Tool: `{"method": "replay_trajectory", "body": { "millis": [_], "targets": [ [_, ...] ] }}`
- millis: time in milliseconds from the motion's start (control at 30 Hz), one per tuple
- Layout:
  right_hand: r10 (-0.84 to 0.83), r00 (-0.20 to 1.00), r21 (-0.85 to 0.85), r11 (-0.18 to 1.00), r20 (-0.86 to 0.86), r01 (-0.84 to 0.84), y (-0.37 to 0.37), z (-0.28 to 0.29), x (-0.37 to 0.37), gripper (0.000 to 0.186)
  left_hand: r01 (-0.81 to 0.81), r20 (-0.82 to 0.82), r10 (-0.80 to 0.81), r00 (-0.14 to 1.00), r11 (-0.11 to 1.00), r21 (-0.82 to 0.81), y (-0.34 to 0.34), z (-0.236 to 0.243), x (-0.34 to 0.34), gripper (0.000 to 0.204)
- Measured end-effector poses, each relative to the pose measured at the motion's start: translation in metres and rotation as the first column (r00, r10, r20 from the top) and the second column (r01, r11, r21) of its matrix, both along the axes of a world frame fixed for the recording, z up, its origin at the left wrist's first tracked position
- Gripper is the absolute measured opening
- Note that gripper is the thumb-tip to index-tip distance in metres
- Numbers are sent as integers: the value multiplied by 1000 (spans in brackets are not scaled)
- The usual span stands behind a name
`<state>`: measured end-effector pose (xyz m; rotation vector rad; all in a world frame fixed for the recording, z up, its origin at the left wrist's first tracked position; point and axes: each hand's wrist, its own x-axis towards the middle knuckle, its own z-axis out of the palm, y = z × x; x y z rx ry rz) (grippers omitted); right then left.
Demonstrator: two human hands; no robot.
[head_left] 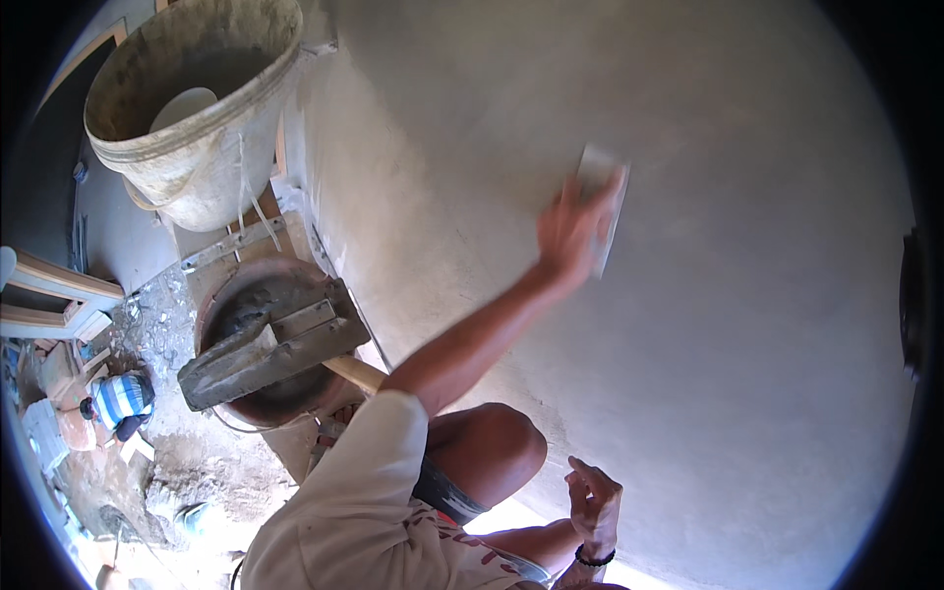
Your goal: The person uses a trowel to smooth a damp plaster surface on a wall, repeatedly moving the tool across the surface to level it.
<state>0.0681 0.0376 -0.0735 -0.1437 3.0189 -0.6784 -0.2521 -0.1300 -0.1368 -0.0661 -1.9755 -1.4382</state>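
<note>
1. A pale sponge pad [602, 202] is pressed flat against the grey plastered wall [708, 324] by the left hand [575, 228]; the grip is clenched on the pad, fingers spread over its back. The hand is blurred, so the exact finger placement cannot be told.
2. The right hand [593, 503] is held low beside the bent knee, its grip released and nothing grasped.
3. A gouge or streak could be left in the plaster if the pad's edge were tilted into the surface, judging from the long reach of the arm.
4. Balance could be lost, since the body is crouched and the arm is stretched far out.
5. The wall surface is seen as smooth, matte and evenly grey, with faint darker patches.
6. To the left, a mortar-crusted bucket [197, 108] is stood above a round pan [265, 339], across which a wooden float [270, 349] is laid.
7. Rubble, bricks and dusty ground are seen well below, where another person in a striped shirt [120, 398] is crouched.
</note>
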Motion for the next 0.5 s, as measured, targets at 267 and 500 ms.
{"method": "replay_trajectory", "body": {
  "millis": [267,500],
  "targets": [
    [-18,998,15,1000,-56,19,8,4,8,28,-370,432,189,882,846,384,-61,-89,-83,40],
    [22,999,61,998,-34,-20,-6,9,-9,26,-180,57,173,983,969,170,-63,-25,-72,46]
  ]
}}
